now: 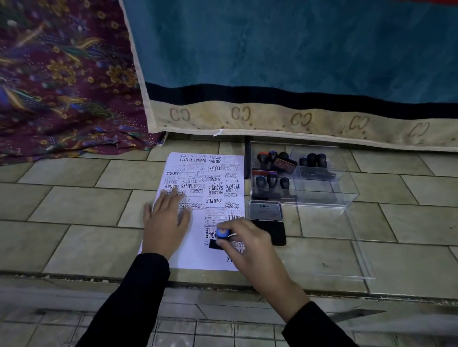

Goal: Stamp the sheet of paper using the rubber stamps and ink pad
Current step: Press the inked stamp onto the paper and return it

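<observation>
Flat left hand (166,223) pins the paper (193,257); right hand (249,241) grips the stamp (222,234) at its 5 o'clock. Press straight down, no rocking.

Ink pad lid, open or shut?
Open. The ink pad shows its dark inking surface, and its silver lid is flipped back behind it, right of the paper.

You are looking at a white sheet (193,257) carrying black word prints. The stamp (221,235) is showing a blue cap and black base. You are wearing black sleeves (141,287). Beige tiles (78,207) are lying beneath.
</observation>
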Motion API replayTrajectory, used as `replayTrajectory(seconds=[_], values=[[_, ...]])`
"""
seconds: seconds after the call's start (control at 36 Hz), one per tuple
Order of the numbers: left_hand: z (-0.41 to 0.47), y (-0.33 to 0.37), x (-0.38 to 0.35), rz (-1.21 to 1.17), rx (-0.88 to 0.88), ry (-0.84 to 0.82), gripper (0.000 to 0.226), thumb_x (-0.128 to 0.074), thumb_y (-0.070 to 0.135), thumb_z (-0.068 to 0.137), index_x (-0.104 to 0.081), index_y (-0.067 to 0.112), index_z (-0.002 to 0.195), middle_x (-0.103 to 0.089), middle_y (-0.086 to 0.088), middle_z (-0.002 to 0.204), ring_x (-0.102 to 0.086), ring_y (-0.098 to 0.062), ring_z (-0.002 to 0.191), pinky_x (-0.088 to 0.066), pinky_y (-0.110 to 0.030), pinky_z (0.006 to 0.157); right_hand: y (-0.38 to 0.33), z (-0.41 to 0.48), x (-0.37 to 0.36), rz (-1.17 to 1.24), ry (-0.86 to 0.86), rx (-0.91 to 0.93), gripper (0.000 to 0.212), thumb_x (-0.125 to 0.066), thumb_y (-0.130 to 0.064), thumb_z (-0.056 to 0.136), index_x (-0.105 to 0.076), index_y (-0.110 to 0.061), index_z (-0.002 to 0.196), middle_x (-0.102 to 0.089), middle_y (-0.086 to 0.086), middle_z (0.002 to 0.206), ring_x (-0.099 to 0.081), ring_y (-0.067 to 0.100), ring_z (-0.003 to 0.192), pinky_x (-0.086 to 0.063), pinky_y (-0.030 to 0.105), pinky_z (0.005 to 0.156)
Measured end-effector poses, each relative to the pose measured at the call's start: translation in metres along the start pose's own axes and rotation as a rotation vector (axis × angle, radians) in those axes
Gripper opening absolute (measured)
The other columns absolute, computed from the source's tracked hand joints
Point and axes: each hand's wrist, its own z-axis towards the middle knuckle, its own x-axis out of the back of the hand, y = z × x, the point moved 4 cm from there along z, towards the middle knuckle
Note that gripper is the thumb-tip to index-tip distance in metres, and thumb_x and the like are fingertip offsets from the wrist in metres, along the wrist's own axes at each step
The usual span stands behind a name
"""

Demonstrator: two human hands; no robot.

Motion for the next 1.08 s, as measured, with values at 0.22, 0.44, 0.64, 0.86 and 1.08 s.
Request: replayTrajectory(seconds=[0.22, 0.44, 0.64, 0.86, 1.08], values=[[-0.001, 0.0, -0.001, -0.034, 0.006, 0.028, 0.037, -0.047, 0.031, 0.097, -0.05, 0.024, 0.133, -0.035, 0.005, 0.153, -0.021, -0.014, 0.145, -0.007, -0.045, 0.118, -0.004, 0.003, -0.022, -0.048, -0.099, 0.019, 0.018, -0.064, -0.011, 0.086, -0.062, -0.013, 0.103, -0.06, -0.001, 0.1, -0.06, 0.009, 0.088, -0.054, 0.032, 0.076], [-0.001, -0.002, -0.002, -0.046, 0.003, 0.032, 0.039, -0.048, 0.032, 0.096, -0.05, 0.024, 0.134, -0.036, 0.004, 0.153, -0.022, -0.014, 0.145, -0.007, -0.045, 0.118, -0.004, 0.0, -0.025, -0.112, -0.1, 0.031, 0.013, -0.063, -0.011, 0.087, -0.061, -0.012, 0.099, -0.058, -0.001, 0.098, -0.059, 0.009, 0.082, -0.052, 0.03, 0.071], [0.0, -0.005, -0.002, -0.065, -0.013, 0.026, 0.038, -0.048, 0.035, 0.097, -0.05, 0.027, 0.134, -0.035, 0.008, 0.153, -0.021, -0.011, 0.145, -0.007, -0.043, 0.119, 0.011, 0.001, 0.012, 0.161, 0.211, -0.169, 0.027, -0.071, -0.006, 0.081, -0.062, -0.026, 0.098, -0.066, -0.008, 0.095, -0.065, 0.001, 0.088, -0.055, 0.017, 0.079], [0.005, -0.008, 0.002, -0.176, 0.032, -0.037, 0.037, -0.052, 0.036, 0.095, -0.051, 0.031, 0.132, -0.034, 0.011, 0.153, -0.018, -0.008, 0.145, -0.001, -0.042, 0.119, 0.042, -0.006, 0.086, 0.054, 0.401, -0.202, 0.027, -0.071, -0.005, 0.08, -0.061, -0.023, 0.098, -0.066, -0.004, 0.094, -0.066, 0.005, 0.087, -0.052, 0.012, 0.077], [-0.007, 0.044, 0.003, -0.12, -0.234, -0.027, 0.046, -0.048, 0.054, 0.091, -0.049, 0.033, 0.132, -0.032, 0.015, 0.153, -0.008, -0.001, 0.145, 0.008, -0.043, 0.119, 0.049, -0.012, 0.078, -0.115, 0.255, -0.135, 0.023, -0.072, -0.011, 0.079, -0.064, -0.022, 0.098, -0.066, -0.007, 0.094, -0.067, 0.003, 0.085, -0.055, 0.017, 0.077]])
